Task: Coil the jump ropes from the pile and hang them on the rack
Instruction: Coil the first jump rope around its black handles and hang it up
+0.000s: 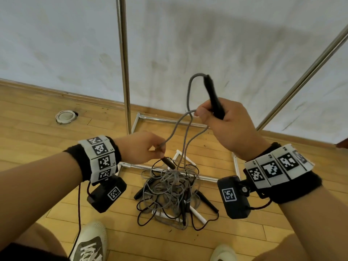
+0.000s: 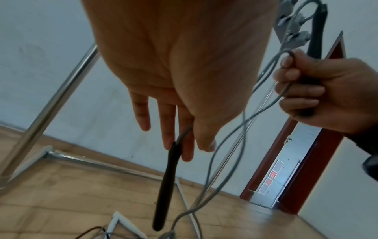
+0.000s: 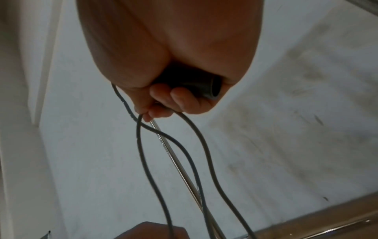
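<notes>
My right hand [image 1: 206, 114] is raised and grips one black handle [image 1: 214, 99] of a grey jump rope [image 1: 187, 140], with loops of the cord held under its fingers [image 3: 163, 103]. The handle's butt end [image 3: 212, 88] shows below the palm. Lower and to the left, my left hand [image 1: 160, 149] pinches the same cord just above its second black handle [image 2: 165, 186], which hangs straight down. On the floor below lies the tangled pile of ropes [image 1: 169, 194], grey and dark cords with several black handles. The rack's steel upright [image 1: 123, 63] rises behind the hands.
A second slanted rack pole [image 1: 301, 81] stands at the right, and the rack's base bars [image 1: 169, 120] frame the pile on the wooden floor. A white round fitting [image 1: 65, 116] sits by the wall at left. My shoes [image 1: 90, 242] are near the pile. A red door frame [image 2: 302, 153] stands beyond.
</notes>
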A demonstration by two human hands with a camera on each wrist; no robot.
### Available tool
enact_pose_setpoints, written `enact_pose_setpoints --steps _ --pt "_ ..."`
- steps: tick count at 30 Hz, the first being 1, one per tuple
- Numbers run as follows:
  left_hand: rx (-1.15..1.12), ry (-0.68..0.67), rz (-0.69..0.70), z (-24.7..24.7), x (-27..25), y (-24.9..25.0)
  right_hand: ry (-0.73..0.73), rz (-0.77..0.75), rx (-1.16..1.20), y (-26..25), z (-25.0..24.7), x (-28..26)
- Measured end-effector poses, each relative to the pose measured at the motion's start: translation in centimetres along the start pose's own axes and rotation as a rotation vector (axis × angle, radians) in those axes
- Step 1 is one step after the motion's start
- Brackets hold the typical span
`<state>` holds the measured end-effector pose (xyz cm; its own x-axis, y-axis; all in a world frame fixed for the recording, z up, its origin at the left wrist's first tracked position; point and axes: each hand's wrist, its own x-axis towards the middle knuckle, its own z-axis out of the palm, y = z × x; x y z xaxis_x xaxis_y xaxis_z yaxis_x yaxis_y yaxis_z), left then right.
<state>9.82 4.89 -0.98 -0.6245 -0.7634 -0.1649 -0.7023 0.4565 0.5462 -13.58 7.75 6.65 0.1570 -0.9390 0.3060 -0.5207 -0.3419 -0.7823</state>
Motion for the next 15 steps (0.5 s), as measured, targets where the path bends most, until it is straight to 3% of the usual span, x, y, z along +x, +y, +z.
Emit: enact_pose_setpoints --steps 9,12,15 --pt "-0.108 0.085 -0.117 0.3 1.3 -0.9 0.239 0.043 0.072 1.4 -2.5 0.5" --pt "-0.108 0.201 -0.175 -0.4 1.5 -0.8 0.213 0.130 -0.011 2.2 -3.1 0.4" --pt "-0.162 0.273 -0.160 -1.1 1.5 -0.1 0.123 0.230 0.065 2.2 -2.8 0.0"
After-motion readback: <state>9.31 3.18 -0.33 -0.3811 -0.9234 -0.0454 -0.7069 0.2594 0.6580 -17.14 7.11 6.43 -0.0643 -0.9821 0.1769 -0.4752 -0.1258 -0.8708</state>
